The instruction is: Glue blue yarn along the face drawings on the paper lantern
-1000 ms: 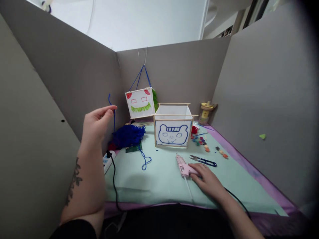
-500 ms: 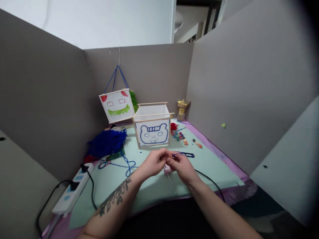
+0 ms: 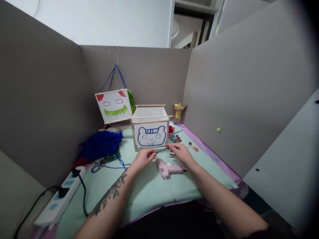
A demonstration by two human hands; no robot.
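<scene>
A short length of blue yarn (image 3: 162, 150) runs taut between my two hands. My left hand (image 3: 144, 159) pinches one end of it, and my right hand (image 3: 182, 154) grips the other with thumb and fingers closed. Just below them a pink hot glue gun (image 3: 164, 169) lies on its side, a clear glue stick poking out of its back. Metal scissor blades (image 3: 172, 155) show beside my right hand, which hides the rest. Behind the hands stands an open-topped white paper box (image 3: 151, 133) framed with wooden sticks, with a blue bear face drawn on its front.
A second paper box (image 3: 114, 108) hangs by blue cords at the back left. Blue yarn (image 3: 101, 144) is heaped below it. A power strip (image 3: 61, 196) with plugged cords sits at left. Beads (image 3: 175, 137) and a small jar (image 3: 178, 114) are at right; grey panels (image 3: 139, 76) enclose the table.
My hands were together over the glue gun; now they have moved apart with the blue yarn stretched between them. The glue gun has come into fuller view. The camera has shifted slightly.
</scene>
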